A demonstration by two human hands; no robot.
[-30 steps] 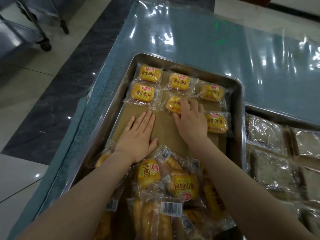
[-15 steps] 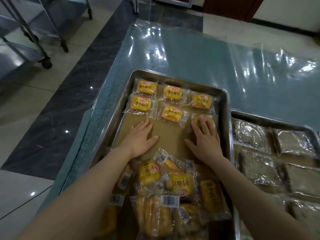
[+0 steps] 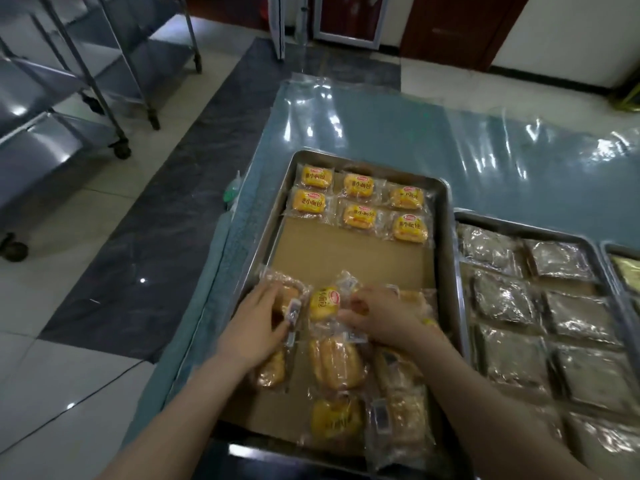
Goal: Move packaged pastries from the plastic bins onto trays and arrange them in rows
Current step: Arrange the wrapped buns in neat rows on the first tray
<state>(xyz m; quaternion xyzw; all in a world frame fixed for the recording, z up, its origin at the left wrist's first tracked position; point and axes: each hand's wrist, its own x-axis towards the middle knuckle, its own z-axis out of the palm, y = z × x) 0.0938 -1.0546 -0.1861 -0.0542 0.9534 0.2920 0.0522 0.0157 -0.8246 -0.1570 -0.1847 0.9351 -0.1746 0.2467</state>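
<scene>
Tray (image 3: 446, 237), hands (image 3: 258, 323) on pastries (image 3: 336, 362)

Glossy tiled floor (image 3: 86, 209) (dark band); steel wheeled racks (image 3: 69, 91); brown door (image 3: 460, 29).

Both forearms are bare from the bottom edge of the view to the wrists, with no sleeves showing. The left hand (image 3: 258, 322) and right hand (image 3: 384, 317) wear no gloves.

Steel wheeled racks (image 3: 69, 84) on tiled floor (image 3: 86, 209), brown door (image 3: 460, 29) — plastic-covered blue table (image 3: 398, 133).
</scene>
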